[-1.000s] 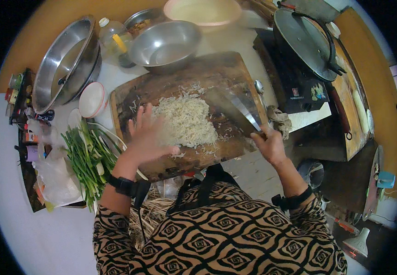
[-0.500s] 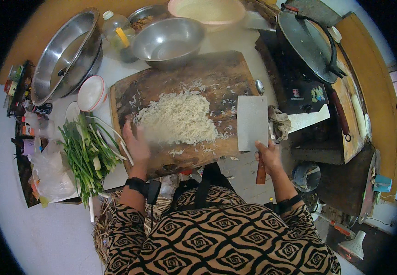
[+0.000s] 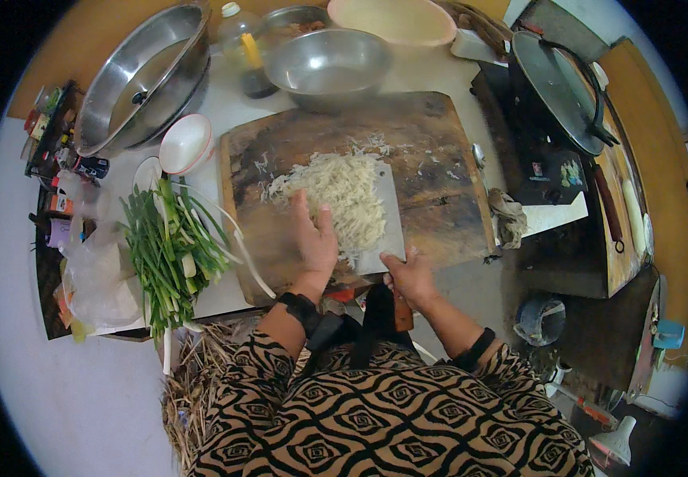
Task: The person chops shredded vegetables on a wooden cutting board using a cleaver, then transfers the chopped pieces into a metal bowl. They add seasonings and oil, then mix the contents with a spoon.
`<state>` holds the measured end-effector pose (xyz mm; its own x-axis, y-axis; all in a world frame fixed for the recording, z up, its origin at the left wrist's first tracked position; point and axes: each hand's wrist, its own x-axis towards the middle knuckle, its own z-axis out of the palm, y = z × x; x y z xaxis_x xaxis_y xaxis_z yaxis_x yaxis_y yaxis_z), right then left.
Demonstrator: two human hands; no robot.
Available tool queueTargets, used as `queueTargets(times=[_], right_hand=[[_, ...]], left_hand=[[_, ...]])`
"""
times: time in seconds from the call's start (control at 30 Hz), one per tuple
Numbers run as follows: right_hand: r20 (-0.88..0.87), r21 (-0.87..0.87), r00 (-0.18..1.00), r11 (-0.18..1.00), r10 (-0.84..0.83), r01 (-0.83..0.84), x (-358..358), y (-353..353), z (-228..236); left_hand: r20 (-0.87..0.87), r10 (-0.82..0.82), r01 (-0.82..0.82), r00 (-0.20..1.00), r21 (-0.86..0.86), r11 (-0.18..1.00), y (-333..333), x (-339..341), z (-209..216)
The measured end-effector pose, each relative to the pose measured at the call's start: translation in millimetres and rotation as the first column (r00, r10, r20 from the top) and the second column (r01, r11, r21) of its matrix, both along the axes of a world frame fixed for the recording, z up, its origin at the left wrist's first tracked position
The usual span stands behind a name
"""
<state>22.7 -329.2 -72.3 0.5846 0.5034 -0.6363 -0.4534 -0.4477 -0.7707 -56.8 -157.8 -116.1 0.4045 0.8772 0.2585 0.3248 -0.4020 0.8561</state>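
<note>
A heap of pale, finely shredded vegetable (image 3: 336,195) lies on the worn wooden chopping board (image 3: 431,127). My right hand (image 3: 412,280) is closed on the wooden handle of a cleaver (image 3: 392,211); its broad blade lies flat at the heap's right side, with shreds over its left part. My left hand (image 3: 316,242) rests against the heap's near left side, fingers stretched out and thumb apart, holding nothing. Loose shreds are scattered around the board's far half.
Left of the board lie green onions (image 3: 173,254), a red-rimmed bowl (image 3: 187,145) and a plastic bag (image 3: 102,286). Behind stand a steel bowl (image 3: 328,67), an oil bottle (image 3: 242,52) and a large steel basin (image 3: 141,79). A lidded pan (image 3: 554,95) sits at right.
The cleaver has moved left from the board's right edge, and its blade is now partly under the shreds. My left hand has shifted right against the heap, which is more gathered.
</note>
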Motion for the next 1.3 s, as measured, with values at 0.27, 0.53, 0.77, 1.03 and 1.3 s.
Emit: queueTargets(times=[0.27,0.53,0.77,1.03,1.3], right_hand=[[-0.024,0.145,1.000,0.989,0.020,-0.016,-19.8,28.6,1.0],[-0.039,0.234,0.999,0.972,0.014,-0.004,-27.6,22.7,15.9],[-0.001,0.291,0.999,0.956,0.042,-0.040,-7.3,37.8,42.8],[0.044,0.360,0.998,0.931,0.048,-0.061,74.1,87.5,98.6],[0.141,0.217,0.969,0.949,0.203,-0.230,196.3,172.1,167.9]], left_hand=[[0.163,0.083,-0.073,0.983,-0.064,0.995,1.5,6.3,11.3],[0.227,0.064,-0.064,0.972,-0.007,0.998,-6.0,-0.8,41.6],[0.281,0.043,-0.078,0.959,0.115,0.990,4.0,13.9,88.0],[0.287,0.045,-0.084,0.957,0.123,0.989,56.8,97.0,148.5],[0.617,0.073,0.336,0.783,-0.519,0.786,181.6,218.4,142.7]])
